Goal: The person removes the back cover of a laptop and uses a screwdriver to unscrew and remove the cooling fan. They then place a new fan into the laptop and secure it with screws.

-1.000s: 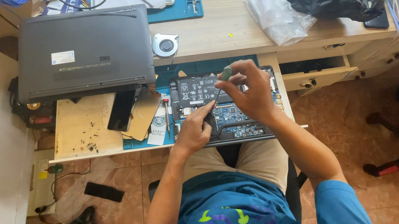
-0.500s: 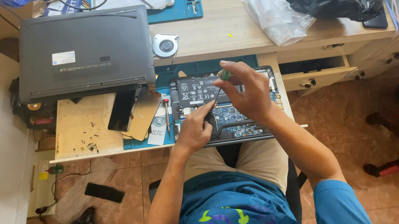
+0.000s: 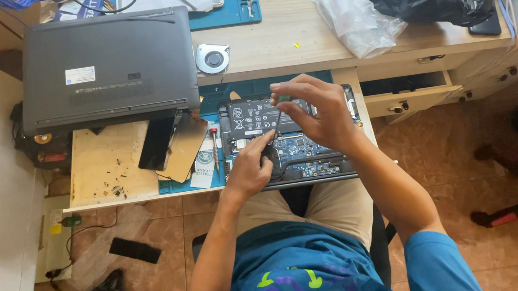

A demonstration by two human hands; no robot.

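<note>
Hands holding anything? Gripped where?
Right hand holds a screwdriver by its handle top; left hand pinches its shaft near the tip, over the opened laptop.

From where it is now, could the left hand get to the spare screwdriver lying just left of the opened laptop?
Probably yes. The left hand rests on the opened laptop, and the spare screwdriver lies on the mat right beside it, with nothing between them.

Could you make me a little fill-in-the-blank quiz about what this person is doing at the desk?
1. Both hands work over an opened ____ with its circuit board showing.
2. The right hand holds a slim ____ by its top, while the left hand steadies its tip.
3. The small round cooling fan lies on the ____ desk.
4. The closed dark laptop sits to the person's ____.

Missing words: laptop; screwdriver; wooden; left
</note>
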